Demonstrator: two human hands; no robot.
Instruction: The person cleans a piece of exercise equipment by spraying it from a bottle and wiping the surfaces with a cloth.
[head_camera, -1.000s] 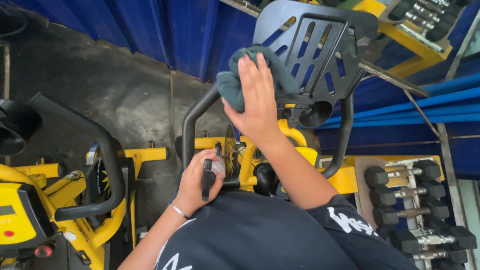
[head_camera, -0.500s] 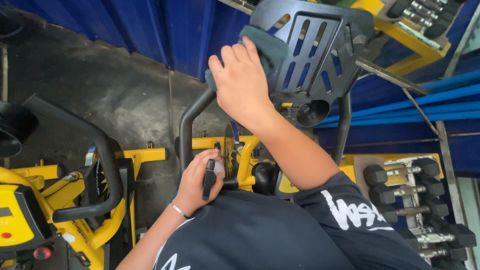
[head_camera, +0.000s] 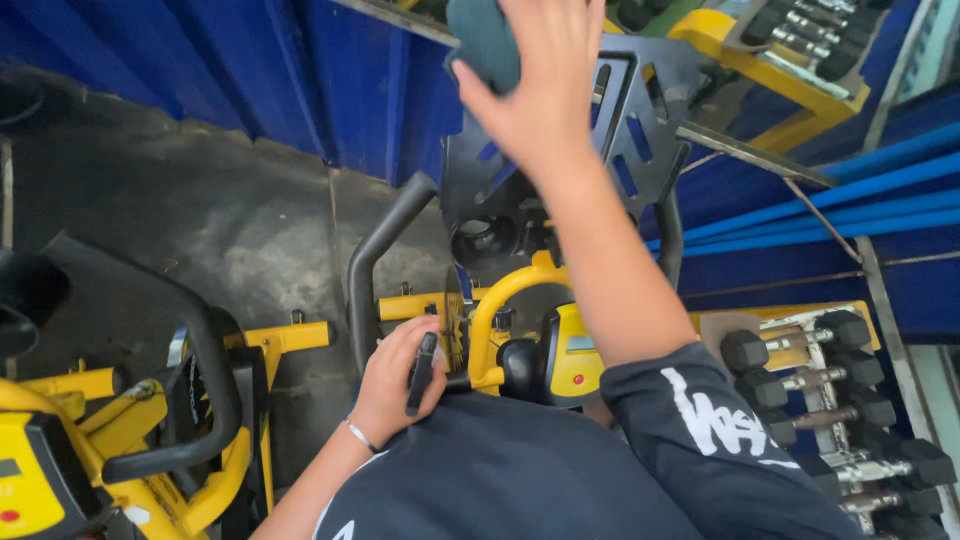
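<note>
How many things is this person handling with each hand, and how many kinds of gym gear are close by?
Cloths: 1, a dark green cloth under the right hand, pressed on the slotted grey bike console.
Small black objects: 1, in the left hand.
Yellow exercise bikes: 2 at least partly in view.
Dumbbell racks: 2.
Total: 6.

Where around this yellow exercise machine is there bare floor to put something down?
The widest bare patch is the dark floor between the blue wall and the black handlebars. It is crowded on the right, where the dumbbell rack stands close beside the yellow frame. The right hand presses a cloth to the slotted console; the left hand grips a black handle.
</note>
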